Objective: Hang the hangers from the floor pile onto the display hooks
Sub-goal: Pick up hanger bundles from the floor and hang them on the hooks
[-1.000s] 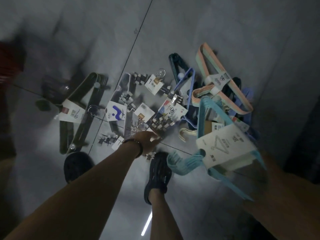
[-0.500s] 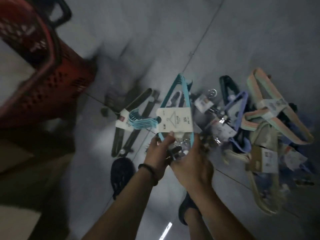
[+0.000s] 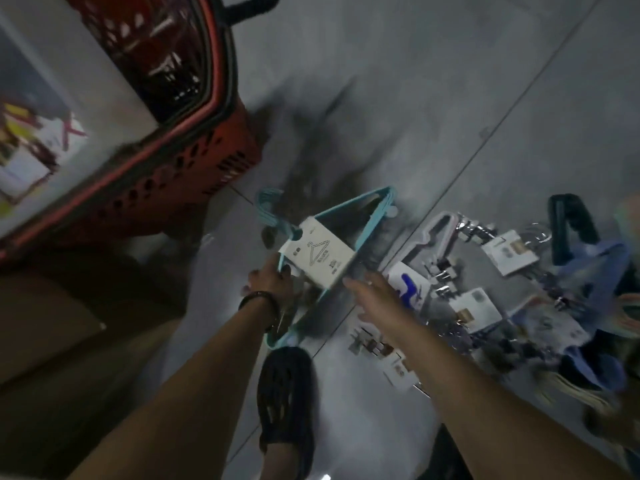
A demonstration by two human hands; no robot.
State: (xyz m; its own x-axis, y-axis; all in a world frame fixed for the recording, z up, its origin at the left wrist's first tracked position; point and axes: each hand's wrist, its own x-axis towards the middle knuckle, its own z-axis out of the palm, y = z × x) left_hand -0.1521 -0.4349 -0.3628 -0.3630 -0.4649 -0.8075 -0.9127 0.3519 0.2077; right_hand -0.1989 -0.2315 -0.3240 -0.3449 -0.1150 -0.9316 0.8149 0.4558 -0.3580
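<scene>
Grey tiled floor (image 3: 415,98) fills the view, with one dark grout line running from 1 o'clock toward 7 o'clock.

Red shopping basket (image 3: 194,174) at 10 o'clock, perforated wall facing the camera and a black handle at its top edge. It is blurred, and its contents cannot be made out.

Pile of hangers (image 3: 485,306) on the floor at 3 o'clock. It holds metal clip hangers with white cards, blue and dark green plastic ones, and pastel ones at the far right edge, all overlapping.

Teal hanger bundle (image 3: 353,202) is at centre, lifted off the floor and tilted. Its hooks point to 11 o'clock, and its lower corner sits at 6 o'clock, just above the shoe.

Black perforated shoe (image 3: 287,393) at 6 o'clock, sole down on the floor.

White card sleeve (image 3: 317,254) is wrapped round the bundle's neck and carries a printed hanger outline.

Left hand (image 3: 272,280) has its fingers curled round the bundle at the sleeve's 8 o'clock edge — clamped on it.

Right hand (image 3: 375,294) is at the sleeve's 4 o'clock corner, with the fingers straight and apart. The fingertips reach that corner, but blur hides whether they touch it.

Black wristband (image 3: 259,301) on the left wrist.
</scene>
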